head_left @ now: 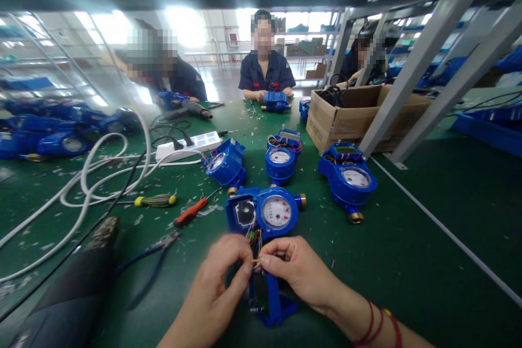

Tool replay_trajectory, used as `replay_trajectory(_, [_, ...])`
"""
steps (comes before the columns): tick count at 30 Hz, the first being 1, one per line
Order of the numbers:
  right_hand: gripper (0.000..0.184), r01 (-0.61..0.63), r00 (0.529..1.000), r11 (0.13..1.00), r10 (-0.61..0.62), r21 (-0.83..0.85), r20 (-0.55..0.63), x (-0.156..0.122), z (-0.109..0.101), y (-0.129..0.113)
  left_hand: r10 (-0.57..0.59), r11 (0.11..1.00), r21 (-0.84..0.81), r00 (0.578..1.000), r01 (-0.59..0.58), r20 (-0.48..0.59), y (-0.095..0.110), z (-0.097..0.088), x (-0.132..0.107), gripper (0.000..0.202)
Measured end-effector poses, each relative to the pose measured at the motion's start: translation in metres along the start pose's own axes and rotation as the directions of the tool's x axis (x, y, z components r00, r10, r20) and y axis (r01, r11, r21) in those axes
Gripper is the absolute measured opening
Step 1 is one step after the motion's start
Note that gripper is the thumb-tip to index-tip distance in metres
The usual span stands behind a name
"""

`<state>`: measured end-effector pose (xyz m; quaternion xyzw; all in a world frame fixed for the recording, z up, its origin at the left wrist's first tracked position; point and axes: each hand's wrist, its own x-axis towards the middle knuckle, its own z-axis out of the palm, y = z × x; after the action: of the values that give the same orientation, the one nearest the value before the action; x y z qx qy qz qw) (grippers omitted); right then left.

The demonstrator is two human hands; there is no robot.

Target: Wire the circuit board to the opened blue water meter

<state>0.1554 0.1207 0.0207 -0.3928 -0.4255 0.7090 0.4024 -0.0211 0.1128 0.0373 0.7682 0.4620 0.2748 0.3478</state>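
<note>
In front of me lies a blue water meter (279, 212) with a round white dial, a brass pipe end and an opened side housing. Thin coloured wires (255, 239) run out of it toward me. My left hand (222, 274) pinches these wires between thumb and forefinger. Close beside it, my right hand (296, 269) also pinches the wires, fingertips almost touching the left ones. Below both hands a blue plastic cover piece (275, 302) rests on the table, partly hidden by them. The exact wire ends are too small to make out.
More blue meters (280, 160) stand just beyond. To the left are pliers (163, 244), an orange screwdriver (191, 212), a yellow-black screwdriver (155, 200), a heat gun (73, 283), a white power strip (187, 147) and loose cables. A cardboard box (338, 125) and co-workers are farther back.
</note>
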Motion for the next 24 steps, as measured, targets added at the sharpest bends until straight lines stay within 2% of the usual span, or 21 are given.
replay_trajectory(9, [0.019,-0.008,1.0,1.0,0.008,0.029,-0.004,-0.0011,0.0,-0.0045,0.01,1.0,-0.01,0.998,-0.01,0.057,-0.0033,0.0004,0.0004,0.01])
replay_trajectory(24, [0.015,0.033,0.999,0.998,-0.034,-0.061,-0.005,-0.0012,0.001,-0.0031,0.02,0.998,-0.065,0.997,-0.016,0.074,-0.0038,-0.0008,0.0001,0.011])
